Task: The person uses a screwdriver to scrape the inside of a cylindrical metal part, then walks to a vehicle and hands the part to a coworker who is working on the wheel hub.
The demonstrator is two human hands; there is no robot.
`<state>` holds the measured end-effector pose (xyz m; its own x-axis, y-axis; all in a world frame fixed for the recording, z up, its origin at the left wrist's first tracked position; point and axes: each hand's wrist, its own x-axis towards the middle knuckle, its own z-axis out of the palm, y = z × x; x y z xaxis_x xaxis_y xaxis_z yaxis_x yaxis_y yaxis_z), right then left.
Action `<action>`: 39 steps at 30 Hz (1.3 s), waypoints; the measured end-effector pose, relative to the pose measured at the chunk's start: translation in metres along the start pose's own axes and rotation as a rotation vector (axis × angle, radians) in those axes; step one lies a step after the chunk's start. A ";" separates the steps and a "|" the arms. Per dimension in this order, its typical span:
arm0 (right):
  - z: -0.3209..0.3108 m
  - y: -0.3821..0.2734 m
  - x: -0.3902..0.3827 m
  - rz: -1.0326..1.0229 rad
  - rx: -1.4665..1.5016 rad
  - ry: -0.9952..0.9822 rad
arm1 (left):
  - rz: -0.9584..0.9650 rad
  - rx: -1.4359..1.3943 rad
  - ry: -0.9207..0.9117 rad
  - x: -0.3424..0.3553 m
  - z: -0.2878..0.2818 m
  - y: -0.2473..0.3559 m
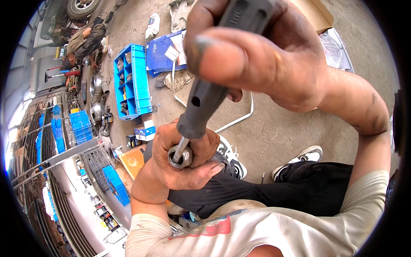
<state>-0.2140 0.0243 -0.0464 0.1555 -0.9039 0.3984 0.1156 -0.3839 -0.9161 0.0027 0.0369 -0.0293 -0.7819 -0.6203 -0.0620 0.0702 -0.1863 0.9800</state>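
My right hand [265, 60], close to the camera, is closed around the black handle of a screwdriver [201, 105]. The tool slants down to the left, and its metal shaft reaches into the open end of a hollow metal cylinder [180, 156]. Wrapped around that cylinder is my left hand [184, 171], its thumb pointing right. The cylinder's mouth faces up toward me; its inside and the screwdriver's tip are hidden. Both hands are held above my lap.
On the concrete floor lie a blue divided bin [132, 81] with parts, a blue plastic bag [162, 55], a white strap [239, 121] and an open cardboard box [314, 15]. Shelving with blue bins [81, 124] stands at left. Another person [83, 43] crouches at far left.
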 end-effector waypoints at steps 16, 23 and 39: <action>-0.009 -0.003 -0.021 -0.164 -0.146 -0.050 | 0.185 0.618 0.169 0.010 0.000 0.003; -0.016 -0.011 -0.039 -0.327 -0.241 -0.201 | 0.431 1.051 0.271 0.011 -0.005 0.009; 0.000 0.001 -0.006 -0.231 -0.120 -0.090 | 0.590 1.234 0.347 0.009 -0.009 0.012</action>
<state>-0.2143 0.0292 -0.0499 0.2257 -0.7718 0.5945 0.0421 -0.6019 -0.7974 0.0021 0.0221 -0.0196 -0.6257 -0.5590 0.5441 -0.3924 0.8284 0.3998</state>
